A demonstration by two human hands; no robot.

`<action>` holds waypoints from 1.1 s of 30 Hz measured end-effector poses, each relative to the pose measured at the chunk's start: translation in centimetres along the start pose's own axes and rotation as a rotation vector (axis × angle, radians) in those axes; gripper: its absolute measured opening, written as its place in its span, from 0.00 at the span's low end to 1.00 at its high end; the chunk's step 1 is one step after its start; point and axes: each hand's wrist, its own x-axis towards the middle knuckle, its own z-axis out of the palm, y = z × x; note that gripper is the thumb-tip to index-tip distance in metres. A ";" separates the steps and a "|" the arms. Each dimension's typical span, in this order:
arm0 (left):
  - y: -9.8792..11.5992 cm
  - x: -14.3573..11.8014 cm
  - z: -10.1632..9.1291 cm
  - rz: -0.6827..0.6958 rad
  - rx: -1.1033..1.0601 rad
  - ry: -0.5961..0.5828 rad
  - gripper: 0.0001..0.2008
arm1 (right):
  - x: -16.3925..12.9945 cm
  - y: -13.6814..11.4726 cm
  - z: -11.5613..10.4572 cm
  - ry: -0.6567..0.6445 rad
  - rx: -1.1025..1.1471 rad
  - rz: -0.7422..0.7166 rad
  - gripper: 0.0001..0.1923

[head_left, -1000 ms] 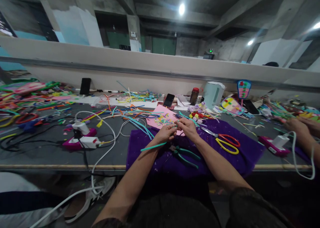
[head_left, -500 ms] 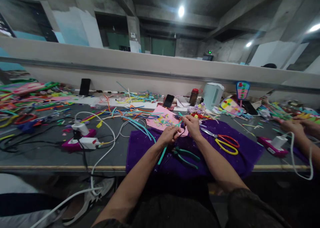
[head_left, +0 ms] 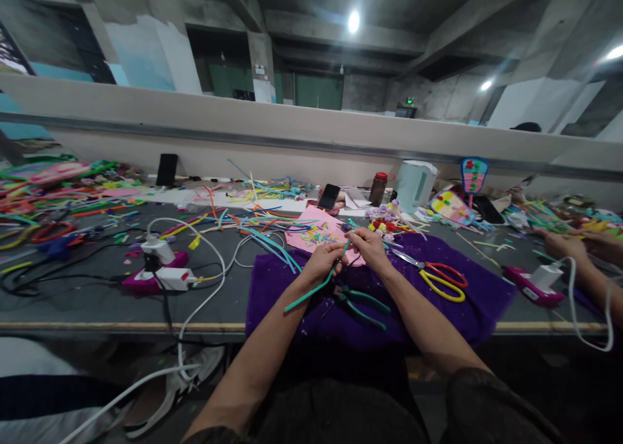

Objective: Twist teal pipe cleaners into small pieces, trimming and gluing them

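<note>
My left hand is closed in a pinch around a teal-green pipe cleaner, whose long tail slants down over my left wrist. Fingers of my right hand are pinched close beside it, at the strip's upper end; the exact contact is small and partly hidden. Beneath both hands lies a purple cloth. Green-handled pliers rest on that cloth just below my hands. To the right are scissors with one red and one yellow handle. A pink sheet with small coloured clippings is just beyond my hands.
Loose coloured pipe cleaners spread left of the cloth. White cables and a magenta power strip sit further left, another power strip right. A kettle and bottle stand behind. Another person's hands are at far right.
The pipe cleaner's free tail has swung left and up, from hanging steeply below my left hand to lying across my wrist. My hands have turned slightly, and my right hand sits a little lower.
</note>
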 end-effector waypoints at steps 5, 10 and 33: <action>-0.1 -0.1 0.2 0.012 0.038 -0.011 0.12 | 0.0 0.2 -0.1 0.026 -0.071 -0.010 0.14; -0.1 0.0 0.6 -0.049 0.065 0.043 0.07 | -0.1 -0.1 0.1 0.057 -0.143 -0.031 0.15; -0.6 0.4 0.6 0.033 0.114 0.099 0.09 | 0.6 -0.3 -0.9 0.207 -0.223 -0.024 0.15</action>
